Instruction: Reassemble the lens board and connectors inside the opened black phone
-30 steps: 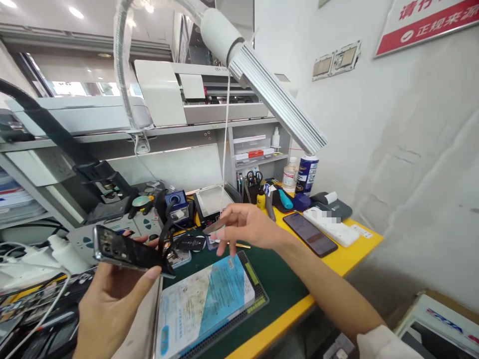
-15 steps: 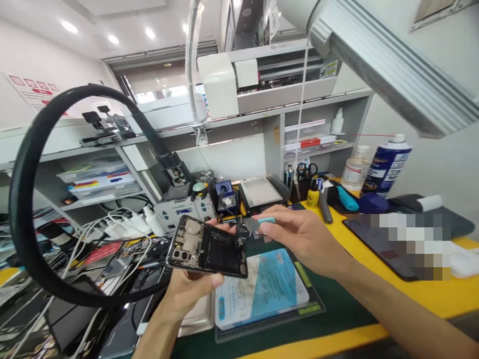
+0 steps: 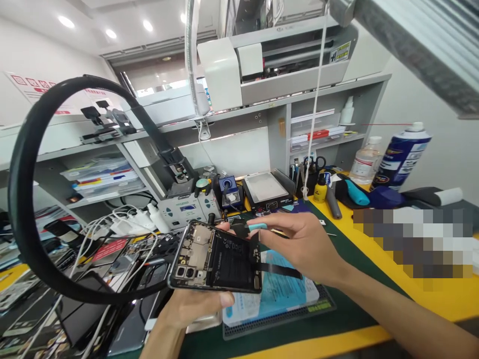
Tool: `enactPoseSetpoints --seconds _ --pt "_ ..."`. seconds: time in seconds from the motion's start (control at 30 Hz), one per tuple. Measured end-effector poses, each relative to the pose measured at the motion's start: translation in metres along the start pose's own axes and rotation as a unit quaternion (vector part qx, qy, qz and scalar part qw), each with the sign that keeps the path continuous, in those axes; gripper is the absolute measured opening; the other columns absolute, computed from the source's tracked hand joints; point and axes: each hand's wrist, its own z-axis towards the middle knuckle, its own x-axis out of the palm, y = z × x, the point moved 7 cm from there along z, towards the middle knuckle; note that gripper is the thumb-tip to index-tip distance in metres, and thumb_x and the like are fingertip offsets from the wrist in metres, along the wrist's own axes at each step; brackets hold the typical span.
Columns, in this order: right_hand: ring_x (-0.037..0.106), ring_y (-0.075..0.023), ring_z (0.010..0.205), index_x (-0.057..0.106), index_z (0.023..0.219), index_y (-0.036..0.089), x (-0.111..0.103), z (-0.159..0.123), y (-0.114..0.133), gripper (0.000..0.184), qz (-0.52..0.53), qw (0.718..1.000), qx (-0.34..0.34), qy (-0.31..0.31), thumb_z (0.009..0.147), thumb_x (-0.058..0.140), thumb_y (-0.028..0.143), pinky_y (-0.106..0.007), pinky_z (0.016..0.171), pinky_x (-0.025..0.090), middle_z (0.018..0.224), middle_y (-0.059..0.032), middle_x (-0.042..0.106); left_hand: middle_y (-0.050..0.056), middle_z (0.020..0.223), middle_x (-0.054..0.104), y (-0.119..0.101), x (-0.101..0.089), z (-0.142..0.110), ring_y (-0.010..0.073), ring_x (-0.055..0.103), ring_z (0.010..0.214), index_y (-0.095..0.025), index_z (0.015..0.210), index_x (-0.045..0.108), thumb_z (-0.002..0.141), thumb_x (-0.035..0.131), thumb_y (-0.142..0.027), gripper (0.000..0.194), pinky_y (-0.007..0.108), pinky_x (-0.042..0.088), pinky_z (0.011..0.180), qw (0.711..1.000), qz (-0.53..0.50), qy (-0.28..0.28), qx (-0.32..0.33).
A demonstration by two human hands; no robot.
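In the head view, my left hand (image 3: 198,304) holds an opened phone (image 3: 224,257) from below, its thumb along the lower edge and fingertips at the far edge. The phone is tilted, with its camera lenses, metal shields and black battery (image 3: 228,264) exposed. Between the thumb and fingers of my right hand (image 3: 303,244) is a small thin piece with a light-blue end (image 3: 258,227), close to the phone's upper right corner. Whether it touches the phone I cannot tell. A black ribbon strip (image 3: 280,270) sticks out from the phone's right edge, over a blue-and-white box (image 3: 292,296).
A black ring-shaped arm (image 3: 22,199) curves around the left side. Phones and cables (image 3: 86,279) crowd the left bench. Behind are a soldering station (image 3: 228,192) and a flat-topped device (image 3: 267,189). At right stand a yellow bottle (image 3: 320,190) and a spray can (image 3: 402,157).
The phone has come slightly right and tilted more towards me. My right hand has moved the blue-ended piece closer to the phone, and the black ribbon strip now shows at its right edge.
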Motion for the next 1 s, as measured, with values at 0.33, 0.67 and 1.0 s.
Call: enactPoseSetpoints --seconds 0.33,0.67,1.0 --pt "0.077 -0.0223 0.077 0.081 0.096 0.028 -0.001 -0.004 0.012 0.017 -0.054 0.993 -0.103 -0.028 0.086 0.072 0.018 -0.032 0.065 0.062 0.088 -0.0021 0.081 0.005 0.135 0.068 0.017 0.005 -0.002 0.0415 0.048 0.139 -0.034 0.145 0.052 0.073 0.083 -0.045 0.080 0.060 0.035 0.117 0.994 -0.008 0.109 -0.006" --pt "0.070 -0.0197 0.075 0.070 0.099 0.027 -0.006 -0.011 0.040 0.014 -0.124 0.976 -0.108 0.142 0.091 0.062 0.019 -0.032 0.067 0.055 0.087 -0.0018 0.075 0.005 0.126 0.074 0.012 0.013 0.010 0.0390 0.059 0.129 -0.032 0.141 0.057 0.070 0.086 -0.035 0.076 0.055 0.045 0.110 0.989 -0.055 0.138 0.003" --pt "0.071 -0.0189 0.075 0.070 0.091 0.025 0.014 -0.006 -0.007 0.005 0.193 0.918 0.171 0.302 0.092 0.065 0.025 -0.030 0.067 0.051 0.083 -0.0020 0.075 0.007 0.114 0.077 0.018 0.017 0.008 0.0414 0.066 0.116 -0.029 0.133 0.065 0.062 0.091 -0.034 0.075 0.055 0.053 0.101 0.980 -0.118 0.160 -0.025"
